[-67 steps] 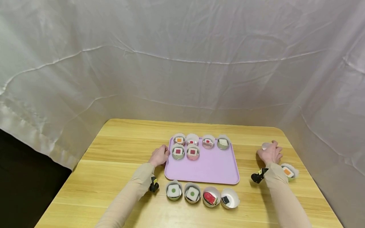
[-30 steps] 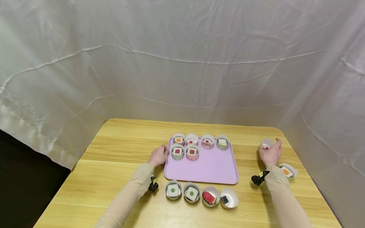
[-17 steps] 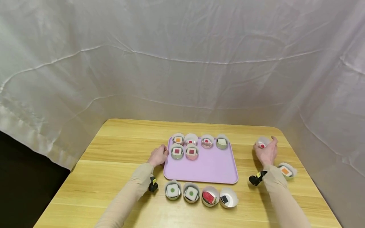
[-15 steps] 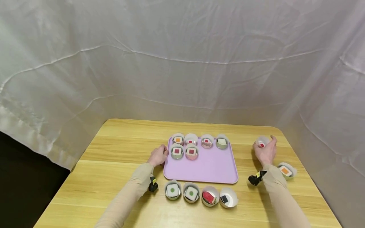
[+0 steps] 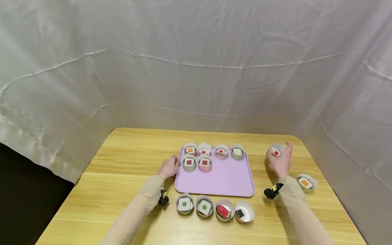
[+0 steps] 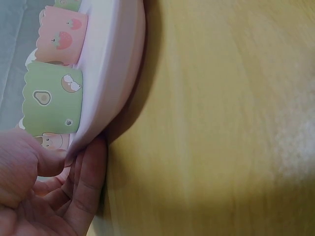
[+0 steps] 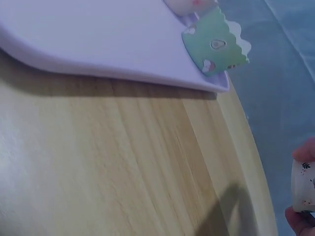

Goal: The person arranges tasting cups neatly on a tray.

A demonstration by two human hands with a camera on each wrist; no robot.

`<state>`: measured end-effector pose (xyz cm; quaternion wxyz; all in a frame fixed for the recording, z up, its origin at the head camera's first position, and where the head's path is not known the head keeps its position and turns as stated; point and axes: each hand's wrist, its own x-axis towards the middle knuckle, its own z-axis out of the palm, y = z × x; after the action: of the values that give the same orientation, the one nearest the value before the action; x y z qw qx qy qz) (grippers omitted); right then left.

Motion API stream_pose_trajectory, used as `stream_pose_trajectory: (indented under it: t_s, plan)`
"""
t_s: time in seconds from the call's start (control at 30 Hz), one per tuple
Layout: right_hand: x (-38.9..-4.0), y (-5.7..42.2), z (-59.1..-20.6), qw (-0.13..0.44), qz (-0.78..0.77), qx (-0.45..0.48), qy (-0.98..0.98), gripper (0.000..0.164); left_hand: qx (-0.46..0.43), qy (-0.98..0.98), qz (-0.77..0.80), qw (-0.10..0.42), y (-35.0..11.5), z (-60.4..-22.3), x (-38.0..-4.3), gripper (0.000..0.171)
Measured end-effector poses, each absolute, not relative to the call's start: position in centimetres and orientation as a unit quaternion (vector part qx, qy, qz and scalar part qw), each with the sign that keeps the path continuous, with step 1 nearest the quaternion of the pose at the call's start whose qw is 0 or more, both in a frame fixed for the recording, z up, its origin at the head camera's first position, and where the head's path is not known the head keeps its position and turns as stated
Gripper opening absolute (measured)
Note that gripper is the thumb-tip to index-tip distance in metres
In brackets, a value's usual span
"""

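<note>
My left hand pinches the left rim of a lilac tray. In the left wrist view the thumb lies over the rim, with fingers below it. On the tray's back part stand several paper baking cups holding sushi pieces, among them a green cup and a pink cup. Right of the tray, my right hand grips a white baking cup by its sides. Inside it lies a white sushi piece with a red centre. Whether this cup touches the table cannot be told.
Before the tray stands a row of baking cups: two with green-dotted sushi, one with a red-topped piece, one with a small black-wrapped piece. A cup with orange-centred sushi stands beside my right forearm. Pale curtains surround the table.
My right hand has taken hold of the white cup at the far right and moved left with it, toward the tray. The left hand stays at the tray's rim.
</note>
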<state>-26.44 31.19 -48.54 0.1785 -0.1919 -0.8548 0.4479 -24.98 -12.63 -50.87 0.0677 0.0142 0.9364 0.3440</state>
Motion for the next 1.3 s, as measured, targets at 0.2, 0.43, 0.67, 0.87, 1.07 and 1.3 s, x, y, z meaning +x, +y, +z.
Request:
stream_pose_trajectory:
  t_s: [0.2,0.43,0.67,0.87,1.07,1.3]
  plan:
    - [-26.4,30.2,-48.2,0.177,0.443,-0.165,-0.863,0.094,0.017,0.937,0.344,0.068,-12.7,-51.0,-25.0,0.014]
    - [-26.4,28.7,-48.0,0.182,0.436,-0.124,-0.873,0.097,0.015,0.936,0.345,0.072,-12.7,-50.8,-25.0,0.014]
    - [-26.5,27.6,-47.7,0.176,0.430,-0.092,-0.881,0.098,0.015,0.936,0.345,0.072,-12.7,-50.9,-25.0,0.014]
    - [-26.5,26.6,-47.3,0.162,0.427,-0.069,-0.887,0.097,0.017,0.934,0.349,0.070,-12.7,-50.9,-24.9,0.014]
    - [-26.3,25.6,-46.9,0.140,0.427,-0.046,-0.892,0.100,0.011,0.931,0.356,0.075,-12.6,-50.9,-24.9,0.014]
    - [-26.2,24.5,-46.7,0.113,0.420,-0.012,-0.900,0.099,0.013,0.931,0.358,0.075,-12.6,-50.8,-24.8,0.014]
